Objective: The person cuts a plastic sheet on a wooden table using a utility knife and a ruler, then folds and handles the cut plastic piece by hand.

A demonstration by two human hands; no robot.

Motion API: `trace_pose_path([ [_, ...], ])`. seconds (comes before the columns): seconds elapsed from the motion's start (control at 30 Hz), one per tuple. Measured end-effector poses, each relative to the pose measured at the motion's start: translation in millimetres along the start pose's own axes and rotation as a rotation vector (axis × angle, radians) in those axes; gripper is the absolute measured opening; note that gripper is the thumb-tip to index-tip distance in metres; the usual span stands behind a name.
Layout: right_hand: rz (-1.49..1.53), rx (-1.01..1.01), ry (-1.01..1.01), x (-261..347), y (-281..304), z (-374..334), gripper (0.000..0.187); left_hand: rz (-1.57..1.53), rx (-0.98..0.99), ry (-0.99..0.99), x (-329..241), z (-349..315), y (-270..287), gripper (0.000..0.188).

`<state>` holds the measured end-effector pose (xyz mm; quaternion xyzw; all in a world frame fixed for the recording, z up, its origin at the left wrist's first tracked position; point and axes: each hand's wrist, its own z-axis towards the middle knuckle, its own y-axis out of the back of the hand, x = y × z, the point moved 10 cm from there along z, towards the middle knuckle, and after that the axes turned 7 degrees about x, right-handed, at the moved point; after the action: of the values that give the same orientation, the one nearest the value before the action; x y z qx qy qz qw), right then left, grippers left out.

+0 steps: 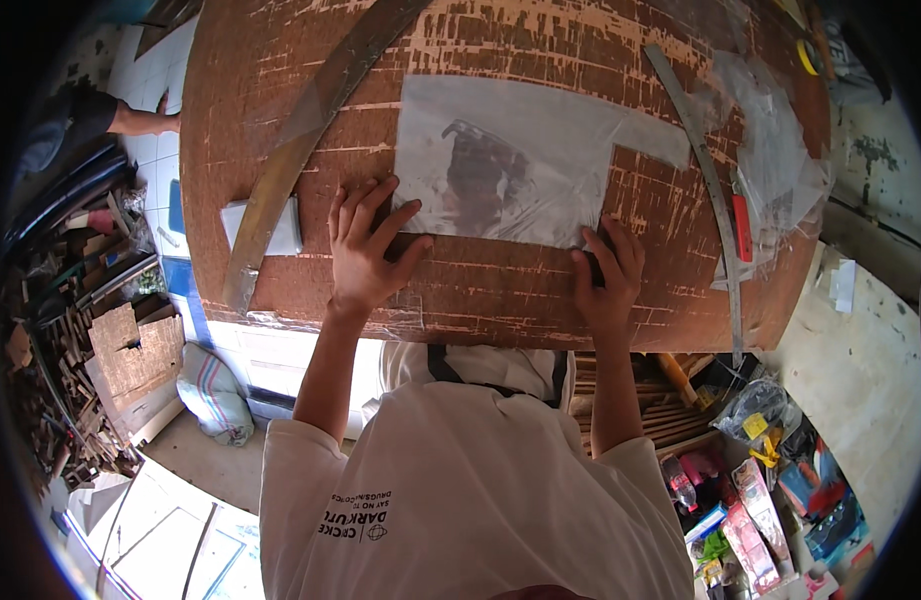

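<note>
A sheet of cloudy clear plastic (570, 130) lies on the scratched brown wooden tabletop (480, 300), with a dark shape showing in its middle. At the sheet's lower left corner rests my left hand (368, 245), fingers spread, fingertips touching the edge. My right hand (610, 268) is at the lower right corner, its fingers apart and bent a little, pressing on the board and the sheet's edge. To the right lies a long metal ruler (708, 165), with a red-handled cutter (742, 228) beside it. Neither hand holds anything up.
A long brown strip (300, 140) crosses the tabletop's left side, over a small stack of clear plastic (280, 228). Crumpled clear plastic (775, 150) and a yellow tape roll (808, 57) are at right. Another person's arm (145, 122) shows far left. Wood scraps (70, 370) fill the left floor.
</note>
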<state>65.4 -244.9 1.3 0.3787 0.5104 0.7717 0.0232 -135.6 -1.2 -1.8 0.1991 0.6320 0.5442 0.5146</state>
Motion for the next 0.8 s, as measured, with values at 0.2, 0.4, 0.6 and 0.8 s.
trace_pose_path([
  [0.2, 0.016, -0.005, -0.018, -2.6, -0.8, -1.1, 0.030, 0.002, 0.009, 0.004, 0.3, -0.2, -0.4, 0.041],
  [0.4, 0.011, -0.005, -0.019, -3.8, -1.0, -1.6, 0.029, -0.002, 0.008, 0.004, -1.0, 1.1, -1.4, 0.041],
  [0.6, 0.007, -0.011, -0.011, -0.1, 1.1, 0.7, 0.028, -0.003, 0.009, 0.008, 0.3, 0.2, -0.1, 0.041],
  [0.8, 0.002, -0.019, -0.019, -1.3, 2.6, 2.0, 0.027, -0.051, -0.015, 0.026, -8.7, 8.9, 3.2, 0.049],
])
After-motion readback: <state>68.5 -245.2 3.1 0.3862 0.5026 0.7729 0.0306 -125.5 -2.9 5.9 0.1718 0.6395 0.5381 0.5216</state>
